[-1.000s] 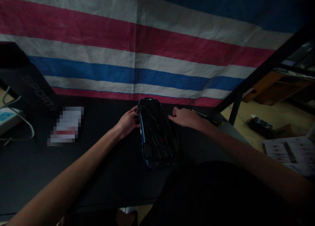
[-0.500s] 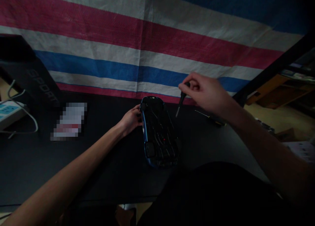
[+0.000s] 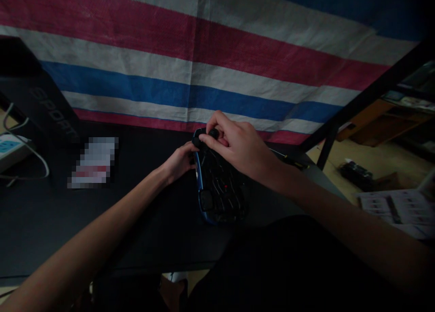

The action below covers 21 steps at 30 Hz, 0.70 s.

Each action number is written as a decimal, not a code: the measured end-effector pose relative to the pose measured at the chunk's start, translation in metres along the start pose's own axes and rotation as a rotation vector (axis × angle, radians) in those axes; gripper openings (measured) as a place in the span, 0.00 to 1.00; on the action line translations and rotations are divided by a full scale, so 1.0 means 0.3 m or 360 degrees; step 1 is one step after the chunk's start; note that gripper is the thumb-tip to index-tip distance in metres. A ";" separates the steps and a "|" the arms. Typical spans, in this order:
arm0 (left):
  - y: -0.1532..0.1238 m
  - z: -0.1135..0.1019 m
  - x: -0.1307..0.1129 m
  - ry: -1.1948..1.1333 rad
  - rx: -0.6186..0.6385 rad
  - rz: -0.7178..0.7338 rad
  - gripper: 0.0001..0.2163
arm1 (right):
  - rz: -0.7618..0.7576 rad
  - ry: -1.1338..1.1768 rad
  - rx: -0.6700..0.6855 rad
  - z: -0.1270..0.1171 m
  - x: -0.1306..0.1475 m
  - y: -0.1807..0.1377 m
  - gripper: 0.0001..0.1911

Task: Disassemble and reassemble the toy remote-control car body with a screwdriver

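A blue toy car lies upside down on the dark table, its black underside and wheels facing up. My left hand grips the car's left side near the far wheel, some of its fingers hidden. Over the far end of the car, my right hand pinches the black handle of a small screwdriver. The screwdriver's shaft and tip are hidden behind the hand, so I cannot tell whether it touches a screw.
A second screwdriver lies on the table to the right, partly behind my right forearm. At left are a blurred-out flat item, a white power strip and a dark box. A striped sheet hangs behind the table.
My right hand has moved left and inward with the screwdriver, from beside the car to over its far end. My left hand stays on the car. The view has shifted slightly.
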<state>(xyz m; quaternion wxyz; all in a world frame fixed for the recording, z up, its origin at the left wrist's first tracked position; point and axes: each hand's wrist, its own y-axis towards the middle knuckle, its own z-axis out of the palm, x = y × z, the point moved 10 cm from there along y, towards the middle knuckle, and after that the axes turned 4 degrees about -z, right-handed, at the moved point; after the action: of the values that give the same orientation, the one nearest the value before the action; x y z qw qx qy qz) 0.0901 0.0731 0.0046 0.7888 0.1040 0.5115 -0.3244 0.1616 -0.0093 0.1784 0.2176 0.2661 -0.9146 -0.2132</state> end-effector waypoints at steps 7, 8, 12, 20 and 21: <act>-0.005 -0.001 0.005 -0.0023 -0.0025 -0.0016 0.08 | -0.0002 -0.0038 0.0057 0.014 0.015 -0.003 0.05; -0.005 -0.001 0.005 -0.0029 -0.0026 -0.0014 0.08 | 0.0010 -0.0052 0.0070 0.015 0.014 -0.005 0.04; -0.004 -0.001 0.007 -0.0028 -0.0034 -0.0024 0.07 | 0.0018 -0.0071 0.0096 0.017 0.010 -0.008 0.04; -0.006 0.001 0.000 -0.0046 -0.0029 0.0004 0.07 | -0.0034 -0.0143 0.0134 0.033 0.007 -0.006 0.05; -0.006 0.001 -0.001 -0.0056 -0.0022 0.0011 0.07 | -0.0059 -0.0141 0.0131 0.032 0.014 -0.006 0.05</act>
<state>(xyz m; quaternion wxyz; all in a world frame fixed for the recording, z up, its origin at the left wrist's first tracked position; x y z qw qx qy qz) 0.0892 0.0717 0.0052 0.7996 0.0945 0.4994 -0.3198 0.1540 -0.0105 0.1708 0.1616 0.2821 -0.9262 -0.1909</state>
